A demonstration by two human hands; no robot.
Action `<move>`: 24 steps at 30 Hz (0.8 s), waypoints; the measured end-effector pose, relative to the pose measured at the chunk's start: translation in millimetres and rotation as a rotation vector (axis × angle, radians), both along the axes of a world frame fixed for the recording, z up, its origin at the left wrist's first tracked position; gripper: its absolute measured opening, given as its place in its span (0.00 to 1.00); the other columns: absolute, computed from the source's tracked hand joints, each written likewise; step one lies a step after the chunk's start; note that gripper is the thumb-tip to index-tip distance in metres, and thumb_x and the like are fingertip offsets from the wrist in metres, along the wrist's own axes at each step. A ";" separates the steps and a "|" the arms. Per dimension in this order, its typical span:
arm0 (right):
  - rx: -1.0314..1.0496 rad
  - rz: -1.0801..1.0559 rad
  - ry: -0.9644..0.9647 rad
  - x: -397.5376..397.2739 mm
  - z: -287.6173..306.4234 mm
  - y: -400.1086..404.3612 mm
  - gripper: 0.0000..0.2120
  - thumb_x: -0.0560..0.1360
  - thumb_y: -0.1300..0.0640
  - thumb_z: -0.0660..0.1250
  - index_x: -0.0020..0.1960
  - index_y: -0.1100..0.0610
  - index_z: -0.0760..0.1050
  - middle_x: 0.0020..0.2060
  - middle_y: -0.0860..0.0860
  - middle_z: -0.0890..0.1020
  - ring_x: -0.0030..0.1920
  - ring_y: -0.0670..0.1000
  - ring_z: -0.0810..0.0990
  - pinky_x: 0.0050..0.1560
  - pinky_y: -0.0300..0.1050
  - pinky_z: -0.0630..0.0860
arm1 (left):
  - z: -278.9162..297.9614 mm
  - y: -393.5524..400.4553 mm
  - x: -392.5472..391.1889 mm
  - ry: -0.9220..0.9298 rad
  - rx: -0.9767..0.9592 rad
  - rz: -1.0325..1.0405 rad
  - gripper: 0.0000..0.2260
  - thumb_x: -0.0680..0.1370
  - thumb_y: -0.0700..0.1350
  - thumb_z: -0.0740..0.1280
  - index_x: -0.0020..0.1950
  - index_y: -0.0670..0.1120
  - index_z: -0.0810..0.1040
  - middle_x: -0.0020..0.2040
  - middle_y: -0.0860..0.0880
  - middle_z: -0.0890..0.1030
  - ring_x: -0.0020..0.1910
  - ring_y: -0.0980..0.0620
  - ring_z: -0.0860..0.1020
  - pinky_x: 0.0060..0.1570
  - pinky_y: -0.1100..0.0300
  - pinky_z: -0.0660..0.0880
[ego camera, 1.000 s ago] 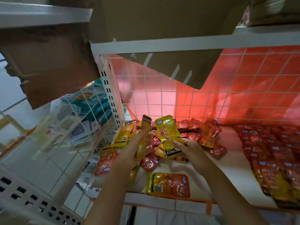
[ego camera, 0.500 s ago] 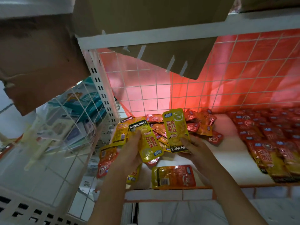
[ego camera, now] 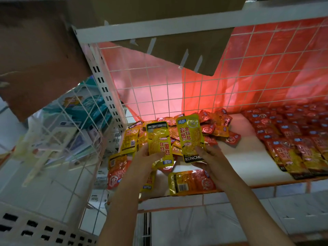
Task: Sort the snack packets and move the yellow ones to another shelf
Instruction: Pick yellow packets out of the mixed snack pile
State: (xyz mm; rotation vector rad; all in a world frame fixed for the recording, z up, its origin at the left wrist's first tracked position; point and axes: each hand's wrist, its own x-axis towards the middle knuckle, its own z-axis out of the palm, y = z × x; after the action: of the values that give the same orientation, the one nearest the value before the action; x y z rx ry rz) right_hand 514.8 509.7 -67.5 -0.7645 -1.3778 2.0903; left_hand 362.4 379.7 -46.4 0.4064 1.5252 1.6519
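1. My left hand (ego camera: 144,157) pinches a glossy yellow foil snack packet (ego camera: 159,141), its long axis upright, above the mixed pile of red and yellow packets (ego camera: 209,128).
2. My right hand (ego camera: 211,157) grips a second yellow foil packet with a black band (ego camera: 190,137), also upright, just right of the first and nearly touching it.
3. Both sit above the pile; the white shelf board (ego camera: 248,153) is bare right of it.
4. The open front edge lies towards me, so I judge withdrawal easy.

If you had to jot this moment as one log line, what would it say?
step: sorting | left hand: holds yellow packet | right hand: holds second yellow packet | both above mixed pile on shelf
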 end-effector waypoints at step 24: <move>0.018 -0.068 -0.058 4.1 1.8 16.4 0.06 0.76 0.64 0.64 0.47 0.59 0.80 0.43 0.52 0.85 0.43 0.48 0.84 0.41 0.37 0.79 | 18.6 9.2 -11.3 0.032 0.052 0.058 0.07 0.76 0.34 0.65 0.52 0.40 0.77 0.47 0.43 0.83 0.43 0.49 0.83 0.41 0.60 0.81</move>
State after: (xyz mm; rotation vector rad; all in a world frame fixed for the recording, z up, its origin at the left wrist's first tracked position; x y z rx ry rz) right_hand 518.9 526.1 -65.8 -0.8593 -1.3795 2.0155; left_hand 351.1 388.9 -27.8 0.4218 1.5332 1.7409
